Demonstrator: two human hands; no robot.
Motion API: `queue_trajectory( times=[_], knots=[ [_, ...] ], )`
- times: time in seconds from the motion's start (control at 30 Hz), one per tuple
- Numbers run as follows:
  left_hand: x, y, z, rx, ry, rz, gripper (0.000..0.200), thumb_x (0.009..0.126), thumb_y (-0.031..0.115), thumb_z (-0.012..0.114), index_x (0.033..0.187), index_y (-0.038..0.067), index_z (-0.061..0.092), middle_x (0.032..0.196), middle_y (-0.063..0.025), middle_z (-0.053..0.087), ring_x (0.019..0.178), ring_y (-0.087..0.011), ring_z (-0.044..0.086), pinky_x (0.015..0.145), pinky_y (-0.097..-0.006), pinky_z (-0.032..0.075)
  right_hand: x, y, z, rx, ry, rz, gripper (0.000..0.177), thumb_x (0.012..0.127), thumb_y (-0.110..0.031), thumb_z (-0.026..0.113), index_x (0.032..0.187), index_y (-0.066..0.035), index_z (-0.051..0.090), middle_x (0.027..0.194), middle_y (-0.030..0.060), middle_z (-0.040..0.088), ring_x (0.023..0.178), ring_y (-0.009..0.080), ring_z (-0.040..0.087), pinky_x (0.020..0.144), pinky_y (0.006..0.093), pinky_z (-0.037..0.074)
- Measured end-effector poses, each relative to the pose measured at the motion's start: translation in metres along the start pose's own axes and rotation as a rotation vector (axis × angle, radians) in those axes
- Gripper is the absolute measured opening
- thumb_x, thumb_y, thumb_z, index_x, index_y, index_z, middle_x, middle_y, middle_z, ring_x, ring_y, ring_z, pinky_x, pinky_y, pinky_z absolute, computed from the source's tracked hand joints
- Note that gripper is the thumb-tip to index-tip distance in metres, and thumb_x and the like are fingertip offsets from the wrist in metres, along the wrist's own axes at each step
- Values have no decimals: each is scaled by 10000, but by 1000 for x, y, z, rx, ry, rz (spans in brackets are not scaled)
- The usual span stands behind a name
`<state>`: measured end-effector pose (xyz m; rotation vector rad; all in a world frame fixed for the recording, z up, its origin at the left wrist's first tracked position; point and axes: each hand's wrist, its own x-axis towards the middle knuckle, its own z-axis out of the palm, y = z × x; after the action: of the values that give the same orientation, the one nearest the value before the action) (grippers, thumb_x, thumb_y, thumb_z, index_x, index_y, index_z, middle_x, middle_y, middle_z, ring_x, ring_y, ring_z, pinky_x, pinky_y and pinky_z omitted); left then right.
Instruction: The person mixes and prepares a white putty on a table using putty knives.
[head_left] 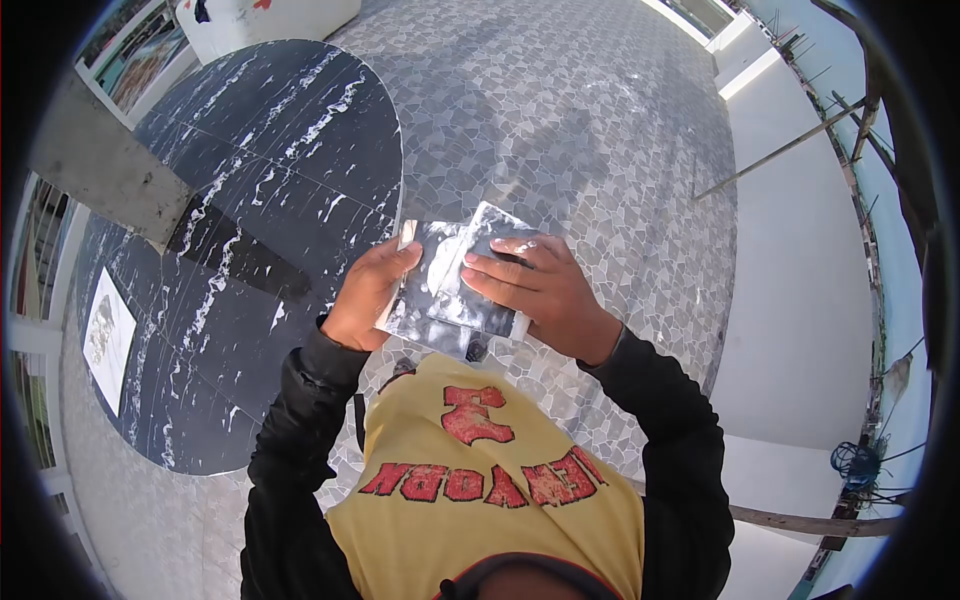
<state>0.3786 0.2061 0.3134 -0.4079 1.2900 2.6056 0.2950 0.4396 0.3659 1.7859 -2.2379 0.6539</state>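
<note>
In front of my yellow shirt, my left hand (372,290) grips the left edge of a flat, glossy black-and-white printed sheet (418,318), its thumb on top. Overlapping that sheet on the right lies a second piece, a printed card (487,308) with a similar grey and white pattern and a pale edge. My right hand (545,290) is closed around this card's right side, fingers across its face; the thumb is hidden. Glare washes out part of both prints, so their picture cannot be made out.
To the left stands a round-ended black table (330,150) with white marbling. A white sheet with a grey picture (108,340) lies on it, near a concrete post (110,160). Stone-patterned floor tiles (600,130) spread ahead, bounded by a white wall (800,270) on the right.
</note>
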Motion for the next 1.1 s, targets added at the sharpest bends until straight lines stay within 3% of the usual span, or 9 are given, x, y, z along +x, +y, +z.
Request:
queue_trajectory(
  times=[0.23, 0.57, 0.67, 0.73, 0.87, 0.9, 0.97, 1.03, 1.1],
  knots=[
    [-2, 4, -7, -145, -47, -18, 330, 1020, 206, 472, 1241, -30, 537, 1130, -103, 655, 968, -170, 675, 832, -321, 553, -13, 7, -24, 38, 44, 151, 559, 733, 68, 603, 1265, -103, 630, 1304, 58, 625, 1149, 270, 575, 915, 411, 409],
    [0, 11, -18, -299, -21, 108, 357, 1037, 210, 425, 1300, -20, 498, 1150, -108, 647, 1009, -201, 669, 887, -353, 545, -29, 10, 17, -3, 59, 150, 623, 734, 123, 565, 1328, -65, 579, 1370, 142, 563, 1283, 325, 522, 1118, 497, 353],
    [6, 16, -6, -197, 43, 402, 364, 1054, 224, 398, 1337, 3, 456, 1249, -98, 595, 1121, -200, 611, 964, -367, 499, -32, 3, 7, 252, 253, 414, 487, 798, 68, 612, 1266, -68, 603, 1251, 128, 630, 1227, 289, 569, 1046, 447, 443],
    [9, 6, -1, -127, 85, 617, 383, 1070, 262, 379, 1383, 45, 410, 1337, -86, 535, 1210, -198, 551, 1023, -392, 456, -33, -10, 8, 1538, 816, 832, 372, 852, 52, 605, 1212, -40, 588, 1100, 99, 650, 1140, 234, 606, 963, 399, 503],
    [9, -18, 32, -242, 63, 767, 332, 1066, 253, 421, 1339, 66, 437, 1202, -61, 586, 1128, -164, 565, 965, -340, 454, -17, -43, 44, 1645, 748, 960, 356, 853, 93, 586, 1194, 4, 537, 1039, 89, 630, 977, 224, 634, 888, 352, 510],
    [16, -36, 16, -106, -35, 816, 407, 1049, 345, 449, 1329, 52, 470, 1237, -93, 587, 1141, -171, 560, 985, -346, 440, -22, -44, 53, 1656, 804, 964, 356, 853, 93, 586, 1194, 4, 537, 1039, 89, 630, 977, 224, 634, 888, 352, 510],
    [16, -65, -13, 344, 41, 741, 515, 1011, 446, 493, 1313, 28, 504, 1296, -136, 567, 1159, -182, 553, 1000, -371, 435, -33, -34, 74, 462, 565, 536, 423, 817, 79, 655, 1210, -15, 530, 1074, 117, 617, 969, 242, 628, 858, 351, 504],
    [21, -48, 6, 475, 107, 925, 483, 1030, 393, 467, 1348, 29, 455, 1346, -198, 531, 1230, -272, 542, 1025, -436, 435, -30, -27, 71, 730, 641, 557, 552, 759, 65, 737, 1251, -28, 505, 1105, 137, 603, 999, 257, 615, 848, 359, 500],
    [28, -31, 13, 640, -343, 1201, 467, 976, 441, 561, 1303, 108, 541, 1371, -234, 518, 1287, -380, 502, 1055, -500, 392, -30, -35, 49, 678, 640, 442, 640, 723, 136, 725, 1289, -25, 473, 1240, 121, 537, 1154, 224, 563, 1017, 350, 435]
  ],
)
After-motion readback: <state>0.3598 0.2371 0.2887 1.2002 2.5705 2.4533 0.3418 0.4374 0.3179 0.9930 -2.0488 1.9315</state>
